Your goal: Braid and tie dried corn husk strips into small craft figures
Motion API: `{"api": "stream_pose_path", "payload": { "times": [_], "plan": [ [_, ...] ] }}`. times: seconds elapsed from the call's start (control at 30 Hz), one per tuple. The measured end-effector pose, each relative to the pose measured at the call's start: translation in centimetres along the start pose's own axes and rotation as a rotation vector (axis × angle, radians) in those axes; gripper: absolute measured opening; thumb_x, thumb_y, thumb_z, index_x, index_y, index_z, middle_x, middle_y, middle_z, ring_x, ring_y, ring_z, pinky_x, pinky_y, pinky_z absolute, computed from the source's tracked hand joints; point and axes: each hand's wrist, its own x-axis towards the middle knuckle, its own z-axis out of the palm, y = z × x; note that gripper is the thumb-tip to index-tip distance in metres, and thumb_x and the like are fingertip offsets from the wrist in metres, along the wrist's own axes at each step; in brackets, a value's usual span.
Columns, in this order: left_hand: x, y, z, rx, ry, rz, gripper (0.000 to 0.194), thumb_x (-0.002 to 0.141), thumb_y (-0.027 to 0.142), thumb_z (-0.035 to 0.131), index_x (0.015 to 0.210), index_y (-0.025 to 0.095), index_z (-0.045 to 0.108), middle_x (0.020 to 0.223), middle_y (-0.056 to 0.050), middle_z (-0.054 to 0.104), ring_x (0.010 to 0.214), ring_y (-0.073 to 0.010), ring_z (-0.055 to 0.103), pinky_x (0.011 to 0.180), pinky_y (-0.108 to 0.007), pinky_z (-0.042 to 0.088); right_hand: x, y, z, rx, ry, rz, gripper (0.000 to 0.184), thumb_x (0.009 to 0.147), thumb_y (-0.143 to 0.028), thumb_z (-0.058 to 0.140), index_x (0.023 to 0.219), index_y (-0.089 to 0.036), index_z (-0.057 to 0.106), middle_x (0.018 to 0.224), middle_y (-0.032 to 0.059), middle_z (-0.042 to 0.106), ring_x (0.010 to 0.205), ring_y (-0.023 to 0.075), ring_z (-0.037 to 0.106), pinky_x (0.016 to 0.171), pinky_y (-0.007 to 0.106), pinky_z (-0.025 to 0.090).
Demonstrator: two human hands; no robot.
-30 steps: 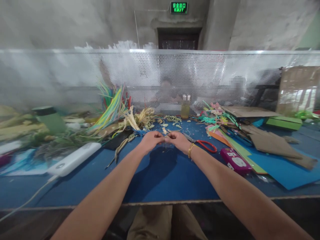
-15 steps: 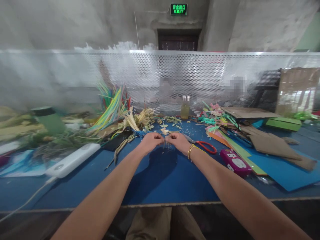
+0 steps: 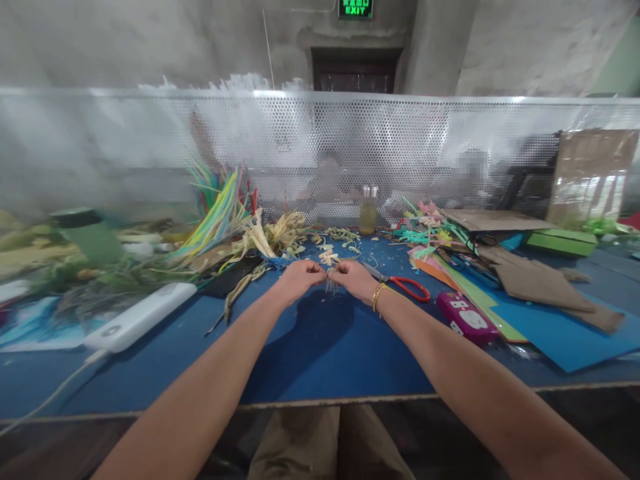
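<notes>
My left hand (image 3: pixel 299 278) and my right hand (image 3: pixel 356 277) meet over the middle of the blue table (image 3: pixel 320 353). Both are closed in a pinch on a small bundle of pale straw strands (image 3: pixel 331 282) that hangs between the fingertips. A gold bracelet sits on my right wrist. Red-handled scissors (image 3: pixel 406 287) lie just right of my right hand. Dry husk pieces (image 3: pixel 277 239) are piled beyond my left hand, with small scraps scattered near the fingers.
A white power bank (image 3: pixel 140 325) with a cable lies at the left, a green bottle (image 3: pixel 89 235) behind it. Coloured strips (image 3: pixel 220 207), a small jar (image 3: pixel 367 212), a pink case (image 3: pixel 465 319), coloured paper and brown cardboard (image 3: pixel 545 288) lie around. A perforated metal screen (image 3: pixel 450 147) backs the table; people sit behind it.
Both hands stay pinched on the strands, with only slight finger movement. The camera has tilted down a little, so the scene sits slightly higher in the picture.
</notes>
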Motion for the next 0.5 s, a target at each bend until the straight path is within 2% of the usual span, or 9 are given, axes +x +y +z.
{"api": "stream_pose_path", "payload": {
  "times": [0.27,0.5],
  "plan": [
    [-0.27,0.57,-0.09,-0.070,0.037,-0.050,0.014,0.064,0.029,0.065,0.065,0.015,0.062,0.055,0.001,0.057,0.049,-0.0089,0.043,0.047,-0.022,0.028,-0.29,-0.84,-0.55,0.096,-0.050,-0.052,0.020,0.070,-0.034,0.062,0.064,-0.016,0.054,0.059,-0.0021,0.054,0.057,0.0099,0.047,0.059,0.024,0.037],
    [-0.26,0.52,-0.13,-0.037,0.012,-0.021,0.011,0.064,0.027,0.064,0.065,0.016,0.062,0.056,0.002,0.059,0.050,-0.0093,0.044,0.049,-0.023,0.031,-0.22,-0.59,-0.46,0.039,-0.027,-0.064,0.021,0.071,-0.035,0.061,0.064,-0.016,0.054,0.058,-0.0035,0.051,0.054,0.0087,0.042,0.055,0.023,0.033]
  ]
}}
